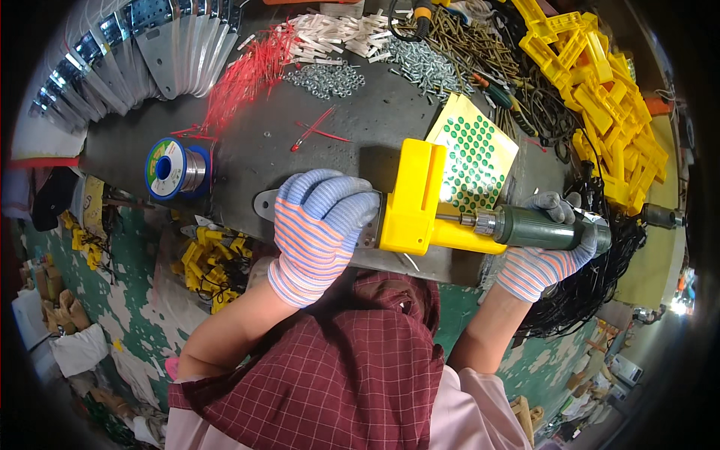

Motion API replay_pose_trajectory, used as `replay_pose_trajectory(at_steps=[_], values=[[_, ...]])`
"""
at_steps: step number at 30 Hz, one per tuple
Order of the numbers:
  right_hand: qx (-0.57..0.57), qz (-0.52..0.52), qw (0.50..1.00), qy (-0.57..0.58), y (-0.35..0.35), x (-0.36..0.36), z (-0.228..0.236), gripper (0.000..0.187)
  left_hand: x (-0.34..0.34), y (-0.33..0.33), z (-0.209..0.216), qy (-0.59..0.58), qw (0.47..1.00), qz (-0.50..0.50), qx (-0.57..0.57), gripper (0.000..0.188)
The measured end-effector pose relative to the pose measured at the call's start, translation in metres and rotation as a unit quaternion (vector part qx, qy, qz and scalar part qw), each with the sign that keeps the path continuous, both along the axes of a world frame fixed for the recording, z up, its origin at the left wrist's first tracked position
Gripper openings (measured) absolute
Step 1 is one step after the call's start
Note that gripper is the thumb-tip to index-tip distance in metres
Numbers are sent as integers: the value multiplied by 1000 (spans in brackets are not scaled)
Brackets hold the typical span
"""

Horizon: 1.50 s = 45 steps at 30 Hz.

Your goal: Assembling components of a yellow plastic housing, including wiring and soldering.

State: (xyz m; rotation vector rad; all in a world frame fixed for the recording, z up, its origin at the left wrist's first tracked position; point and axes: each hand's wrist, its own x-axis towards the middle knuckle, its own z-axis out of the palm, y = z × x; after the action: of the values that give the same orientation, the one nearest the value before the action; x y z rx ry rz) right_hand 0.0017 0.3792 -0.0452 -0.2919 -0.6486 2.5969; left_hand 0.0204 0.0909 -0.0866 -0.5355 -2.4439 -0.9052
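Taking the yellow housing [415, 196] as the centre of the clock, with twelve straight ahead of you, it sits between your two hands over the near edge of the grey table [247, 161]. Your left hand [322, 214], in a striped glove, is at nine o'clock, its fingers curled down over a flat metal plate [264, 204]. The plate's rounded end, with a hole in it, pokes out on the far side of that hand, and its other end meets the housing. Your right hand [551, 259], gloved the same way, is at three o'clock and grips the dark green power driver [544, 228], fingers and thumb wrapped around its body. The driver lies level, and its thin bit points toward nine, reaching the housing; you cannot tell from here whether the tip sits in a screw.

Just beside the housing, at one to two o'clock, lies a sheet of green round stickers [476, 154]. At twelve is a heap of silver screws [427, 67], with longer brass-coloured screws [469, 45] toward one. Nuts [326, 79] and white strips [337, 36] lie at eleven; red-wired parts [247, 82] and a row of metal plates [150, 56] are at ten. A spool of solder [169, 171] stands at nine. A pile of yellow parts [607, 112] fills two o'clock, and black cables [577, 300] hang at four.
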Motion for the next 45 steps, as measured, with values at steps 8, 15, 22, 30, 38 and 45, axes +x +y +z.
replay_pose_trajectory(at_steps=[8,15,22,30,38,45], values=[[15,-14,1000,1,2,-4,-1,55,-5,2,0,27,1000,-8,1,26],[153,62,985,-49,32,3,57,49,8,-29,27,10,998,-64,-15,33],[602,200,739,-228,36,-18,44,62,1,-41,4,-3,992,-83,-95,41],[951,-122,216,-183,48,-44,12,48,-25,-61,49,-171,969,-25,178,27],[949,19,312,37,20,-20,-5,39,-11,-48,20,-108,982,-79,-136,20],[856,147,478,132,-49,-15,26,29,10,11,46,-34,986,-36,-157,27]])
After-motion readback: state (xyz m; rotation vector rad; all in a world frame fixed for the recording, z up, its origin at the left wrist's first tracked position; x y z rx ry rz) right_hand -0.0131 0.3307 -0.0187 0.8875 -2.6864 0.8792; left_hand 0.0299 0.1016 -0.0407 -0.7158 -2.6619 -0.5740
